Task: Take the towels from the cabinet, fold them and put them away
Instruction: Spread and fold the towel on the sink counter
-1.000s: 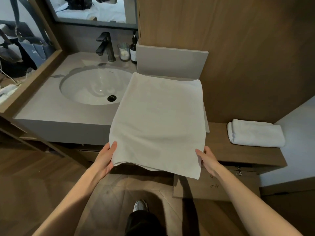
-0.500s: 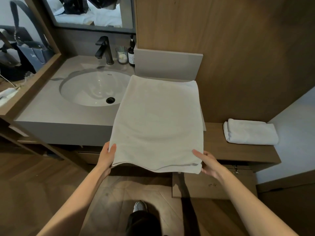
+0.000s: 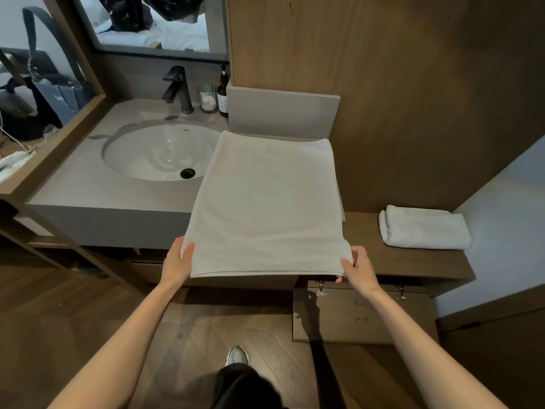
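Note:
A large white towel (image 3: 268, 202) lies spread over the right end of the grey vanity top (image 3: 88, 184), its near edge hanging past the counter's front. My left hand (image 3: 178, 261) pinches the towel's near left corner, thumb on top. My right hand (image 3: 358, 268) grips the near right corner. A second white towel (image 3: 421, 227), folded, lies on the low wooden shelf (image 3: 413, 265) to the right.
A round sink (image 3: 153, 152) with a black tap (image 3: 177, 87), a glass (image 3: 208, 97) and a dark bottle (image 3: 223, 93) are at the back left. A grey panel (image 3: 283, 116) stands behind the towel. A wooden cabinet door (image 3: 362, 317) hangs open below the shelf.
Both hands have lifted the towel's near edge up and away from me, so less of it hangs below the counter front. The view has shifted slightly right and down.

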The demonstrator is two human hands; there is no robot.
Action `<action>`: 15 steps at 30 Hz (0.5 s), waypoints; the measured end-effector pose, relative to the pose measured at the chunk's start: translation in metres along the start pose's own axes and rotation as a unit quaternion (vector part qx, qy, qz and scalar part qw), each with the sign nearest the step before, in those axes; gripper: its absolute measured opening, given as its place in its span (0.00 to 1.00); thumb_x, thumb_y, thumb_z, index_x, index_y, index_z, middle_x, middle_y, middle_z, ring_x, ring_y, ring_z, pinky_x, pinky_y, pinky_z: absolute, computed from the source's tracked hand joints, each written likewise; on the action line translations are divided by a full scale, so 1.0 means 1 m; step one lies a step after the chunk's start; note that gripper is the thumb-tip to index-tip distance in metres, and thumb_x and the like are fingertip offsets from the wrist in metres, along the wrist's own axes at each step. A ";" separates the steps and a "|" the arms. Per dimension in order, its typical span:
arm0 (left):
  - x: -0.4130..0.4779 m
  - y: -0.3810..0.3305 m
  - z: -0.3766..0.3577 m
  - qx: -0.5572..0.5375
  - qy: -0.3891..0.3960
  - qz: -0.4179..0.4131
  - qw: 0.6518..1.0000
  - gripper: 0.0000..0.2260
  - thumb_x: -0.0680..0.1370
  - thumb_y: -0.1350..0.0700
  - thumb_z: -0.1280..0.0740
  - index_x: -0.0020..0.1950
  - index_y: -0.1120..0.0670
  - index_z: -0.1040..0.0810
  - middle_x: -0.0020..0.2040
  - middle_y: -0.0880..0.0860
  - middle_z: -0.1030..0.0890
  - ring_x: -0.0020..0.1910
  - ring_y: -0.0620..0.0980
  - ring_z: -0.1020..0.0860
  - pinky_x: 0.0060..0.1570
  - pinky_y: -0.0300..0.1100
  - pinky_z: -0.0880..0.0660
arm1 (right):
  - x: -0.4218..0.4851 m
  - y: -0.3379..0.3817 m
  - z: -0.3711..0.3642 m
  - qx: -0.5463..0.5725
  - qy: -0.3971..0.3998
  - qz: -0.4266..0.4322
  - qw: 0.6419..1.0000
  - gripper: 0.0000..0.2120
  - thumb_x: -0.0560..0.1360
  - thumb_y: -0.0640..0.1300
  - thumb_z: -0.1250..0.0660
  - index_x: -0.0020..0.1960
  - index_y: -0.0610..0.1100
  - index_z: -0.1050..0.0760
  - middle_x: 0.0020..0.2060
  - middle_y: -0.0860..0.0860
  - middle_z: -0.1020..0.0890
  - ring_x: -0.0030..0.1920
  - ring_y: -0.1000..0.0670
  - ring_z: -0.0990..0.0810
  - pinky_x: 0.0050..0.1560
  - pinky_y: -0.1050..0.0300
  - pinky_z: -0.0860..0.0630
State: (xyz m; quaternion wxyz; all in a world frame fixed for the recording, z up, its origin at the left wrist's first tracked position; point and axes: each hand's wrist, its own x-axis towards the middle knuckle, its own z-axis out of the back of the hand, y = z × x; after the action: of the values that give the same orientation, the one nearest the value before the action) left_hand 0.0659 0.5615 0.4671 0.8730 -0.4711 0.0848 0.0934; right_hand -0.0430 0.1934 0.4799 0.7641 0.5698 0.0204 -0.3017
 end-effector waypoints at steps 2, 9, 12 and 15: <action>-0.004 0.001 0.004 -0.016 0.010 -0.008 1.000 0.21 0.82 0.54 0.39 0.74 0.57 0.38 0.69 0.60 0.30 0.62 0.58 0.27 0.60 0.47 0.31 | -0.003 -0.002 0.003 0.019 -0.010 0.008 1.000 0.25 0.79 0.33 0.39 0.71 0.49 0.43 0.50 0.41 0.23 0.36 0.48 0.21 0.34 0.58 0.19; -0.020 -0.004 0.022 0.009 0.141 -0.051 0.989 0.12 0.82 0.63 0.43 0.54 0.55 0.21 0.58 0.51 0.23 0.64 0.51 0.29 0.62 0.39 0.38 | -0.008 0.009 0.022 0.011 0.038 0.020 0.999 0.21 0.77 0.27 0.42 0.63 0.47 0.29 0.65 0.46 0.31 0.42 0.50 0.23 0.37 0.58 0.18; -0.024 -0.011 0.025 0.043 0.211 0.005 0.977 0.17 0.82 0.66 0.46 0.49 0.53 0.19 0.59 0.52 0.24 0.62 0.48 0.30 0.60 0.36 0.38 | -0.008 0.008 0.026 -0.029 0.114 -0.042 0.992 0.20 0.77 0.27 0.45 0.56 0.45 0.22 0.69 0.47 0.33 0.48 0.52 0.24 0.45 0.54 0.17; -0.029 -0.018 0.023 0.039 0.241 0.033 0.969 0.16 0.82 0.64 0.45 0.51 0.53 0.18 0.60 0.51 0.25 0.59 0.45 0.30 0.57 0.33 0.35 | -0.008 0.011 0.027 -0.030 0.117 -0.076 0.990 0.19 0.78 0.27 0.47 0.53 0.41 0.20 0.67 0.45 0.31 0.49 0.50 0.23 0.39 0.61 0.19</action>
State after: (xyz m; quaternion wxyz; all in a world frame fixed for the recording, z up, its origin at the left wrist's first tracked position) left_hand 0.0440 0.5690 0.5010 0.8409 -0.4425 0.3116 0.0021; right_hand -0.0529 0.1746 0.5018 0.7483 0.5747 0.1619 -0.2890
